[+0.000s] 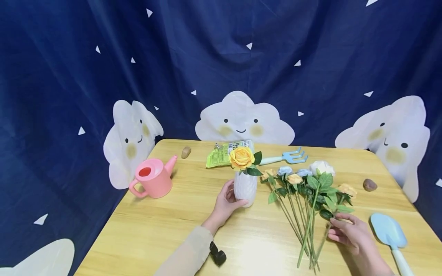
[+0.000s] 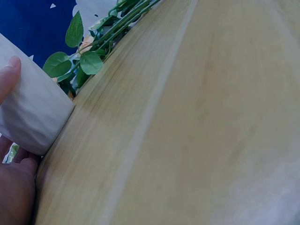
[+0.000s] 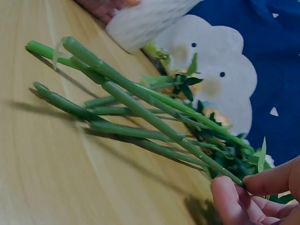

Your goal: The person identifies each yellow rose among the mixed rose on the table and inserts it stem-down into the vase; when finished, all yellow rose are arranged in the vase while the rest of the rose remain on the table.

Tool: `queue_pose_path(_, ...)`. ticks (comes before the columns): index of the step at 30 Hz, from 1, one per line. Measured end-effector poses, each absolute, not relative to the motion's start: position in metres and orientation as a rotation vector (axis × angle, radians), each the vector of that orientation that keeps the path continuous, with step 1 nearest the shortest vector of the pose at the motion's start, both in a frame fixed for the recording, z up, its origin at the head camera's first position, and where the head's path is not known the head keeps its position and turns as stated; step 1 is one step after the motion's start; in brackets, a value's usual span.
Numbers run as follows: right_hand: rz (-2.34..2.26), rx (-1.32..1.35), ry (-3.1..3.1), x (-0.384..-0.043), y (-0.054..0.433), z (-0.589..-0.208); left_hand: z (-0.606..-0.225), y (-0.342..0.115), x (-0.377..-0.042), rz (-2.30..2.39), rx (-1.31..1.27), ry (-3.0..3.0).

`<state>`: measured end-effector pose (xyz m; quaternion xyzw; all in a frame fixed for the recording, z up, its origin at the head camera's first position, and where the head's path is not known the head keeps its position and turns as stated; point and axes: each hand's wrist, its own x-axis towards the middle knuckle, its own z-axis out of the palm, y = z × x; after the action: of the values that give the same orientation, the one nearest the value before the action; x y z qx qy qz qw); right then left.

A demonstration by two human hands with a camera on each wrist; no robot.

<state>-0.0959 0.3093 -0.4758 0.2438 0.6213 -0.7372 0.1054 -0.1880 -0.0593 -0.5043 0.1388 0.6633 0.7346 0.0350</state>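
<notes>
As the left hand [image 1: 223, 207] grips a vase [image 1: 246, 188] (textured), the right [image 1: 353, 234] pinches a stem [image 3: 161, 125].

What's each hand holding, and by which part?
Left hand grips the white vase by its lower half; right hand pinches one flower stem near the leaves.

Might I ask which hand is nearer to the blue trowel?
Right. The right hand is beside the trowel; the left hand is across the flowers, at the vase.
</notes>
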Motion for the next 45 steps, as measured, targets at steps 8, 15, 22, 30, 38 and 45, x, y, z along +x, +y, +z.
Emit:
queue_pose_path(8,-2.426,0.503,1.833,-0.092,0.327,-0.454,-0.505,-0.059,-0.186,2.256,0.412,2.035)
queue_pose_path(15,-2.746,0.121,1.731,-0.102,0.324,-0.417,-0.506,-0.062,-0.187,2.248,0.402,2.04)
queue_pose_path(22,-2.819,-0.037,1.704,-0.121,0.298,-0.38,-0.506,-0.063,-0.187,2.242,0.412,2.044)
queue_pose_path(30,-2.853,-0.148,1.781,-0.159,0.249,-0.338,-0.506,-0.063,-0.188,2.244,0.442,2.044)
queue_pose_path(38,-2.838,-0.131,1.934,-0.195,0.215,-0.305,-0.506,-0.061,-0.188,2.248,0.419,2.037)
queue_pose_path(45,-2.852,-0.202,1.976,-0.22,0.19,-0.283,-0.505,-0.061,-0.188,2.242,0.436,2.038)
